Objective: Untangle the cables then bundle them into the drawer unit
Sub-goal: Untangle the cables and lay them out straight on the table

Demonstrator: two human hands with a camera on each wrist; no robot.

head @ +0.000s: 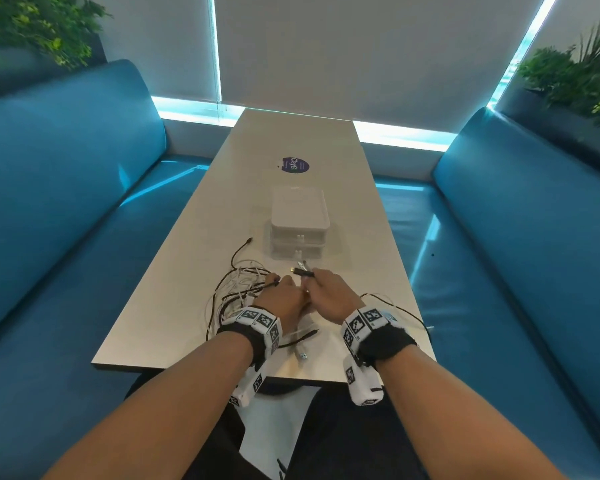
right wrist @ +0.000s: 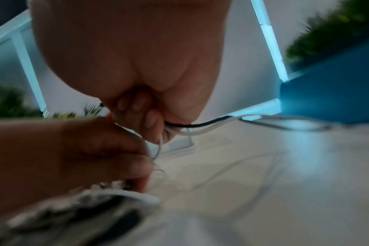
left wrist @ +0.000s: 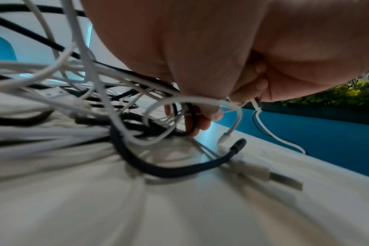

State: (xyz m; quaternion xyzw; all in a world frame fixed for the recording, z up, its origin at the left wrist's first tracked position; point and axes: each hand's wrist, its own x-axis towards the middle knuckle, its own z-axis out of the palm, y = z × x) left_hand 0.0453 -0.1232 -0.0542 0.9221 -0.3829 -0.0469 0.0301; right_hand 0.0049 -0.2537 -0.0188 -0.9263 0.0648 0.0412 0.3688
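A tangle of black and white cables (head: 238,289) lies on the near half of the white table (head: 174,306). My left hand (head: 280,293) rests at the tangle's right edge, fingers curled round several strands (left wrist: 192,119). Pressed against it, my right hand (head: 326,289) grips a black and a white cable (right wrist: 200,128), with connector ends (head: 302,270) sticking out past the knuckles. Those two cables trail off to the right over the table edge (head: 399,311). The white drawer unit (head: 299,220) stands just beyond both hands, its two drawers closed.
A round dark sticker (head: 295,165) sits farther up the table. Loose USB plugs (left wrist: 284,180) and a black cable end (left wrist: 239,144) lie near the front edge. Blue benches (head: 66,202) flank the table, with plants (head: 575,74) behind them.
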